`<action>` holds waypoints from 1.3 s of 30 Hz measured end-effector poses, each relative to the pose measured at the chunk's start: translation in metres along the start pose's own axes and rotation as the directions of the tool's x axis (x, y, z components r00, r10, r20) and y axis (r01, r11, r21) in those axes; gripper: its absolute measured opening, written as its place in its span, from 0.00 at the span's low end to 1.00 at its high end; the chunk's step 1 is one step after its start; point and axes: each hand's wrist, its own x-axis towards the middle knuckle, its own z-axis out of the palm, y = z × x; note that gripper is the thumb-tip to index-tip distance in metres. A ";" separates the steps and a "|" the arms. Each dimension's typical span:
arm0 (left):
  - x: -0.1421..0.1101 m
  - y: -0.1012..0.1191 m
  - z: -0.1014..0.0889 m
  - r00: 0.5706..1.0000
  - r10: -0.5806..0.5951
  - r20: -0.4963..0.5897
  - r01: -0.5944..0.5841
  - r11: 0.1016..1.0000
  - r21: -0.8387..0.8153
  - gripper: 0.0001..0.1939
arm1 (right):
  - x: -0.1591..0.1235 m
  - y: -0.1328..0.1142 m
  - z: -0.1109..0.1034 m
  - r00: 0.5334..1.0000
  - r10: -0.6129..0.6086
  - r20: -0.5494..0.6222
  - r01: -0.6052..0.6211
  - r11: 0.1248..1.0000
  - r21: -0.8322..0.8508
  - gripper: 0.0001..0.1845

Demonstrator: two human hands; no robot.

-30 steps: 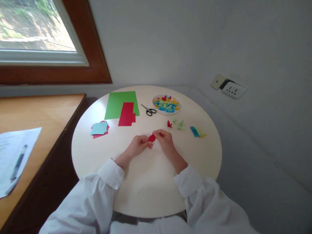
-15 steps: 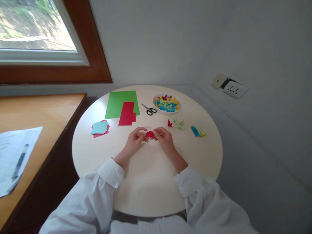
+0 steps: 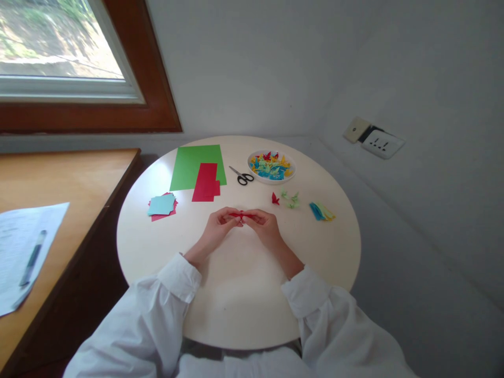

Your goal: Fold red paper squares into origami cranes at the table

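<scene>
A small piece of red paper (image 3: 241,214) is pinched between both hands over the middle of the round table. My left hand (image 3: 221,222) grips its left end, and my right hand (image 3: 263,224) grips its right end. The paper shows as a narrow folded strip, partly hidden by the fingers. Just beyond my right hand lie a red folded paper crane (image 3: 275,199) and several pale green paper cranes (image 3: 292,200). A white dish (image 3: 271,181) of colourful folded cranes stands farther back.
Scissors (image 3: 243,177) lie left of the dish. Green paper (image 3: 189,160) lies under red paper pieces (image 3: 205,184). Stacked light-blue squares (image 3: 161,205) are at left, blue and yellow folded papers (image 3: 321,211) at right. A wooden desk (image 3: 79,173) bears a sheet and pen.
The red paper has turned from a wider face to a narrow strip. The fingers of my left hand have closed in on it, and both hands sit closer together.
</scene>
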 end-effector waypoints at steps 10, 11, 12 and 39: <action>0.000 0.000 0.002 0.996 0.070 -0.062 -0.067 0.997 0.042 0.09 | 0.001 0.002 0.003 0.997 -0.064 -0.033 0.064 0.998 -0.005 0.04; -0.001 -0.001 0.002 0.995 0.076 -0.069 -0.072 0.996 0.052 0.09 | 0.001 0.002 0.003 0.997 -0.067 -0.036 0.067 0.998 -0.012 0.04; -0.001 -0.001 0.003 0.994 0.082 -0.075 -0.077 0.995 0.064 0.09 | 0.001 0.003 0.004 0.997 -0.069 -0.040 0.068 0.997 -0.021 0.04; -0.004 -0.003 0.017 0.960 0.181 -0.214 -0.152 0.978 0.144 0.06 | -0.006 0.003 0.014 0.983 -0.153 -0.105 0.144 0.986 -0.089 0.04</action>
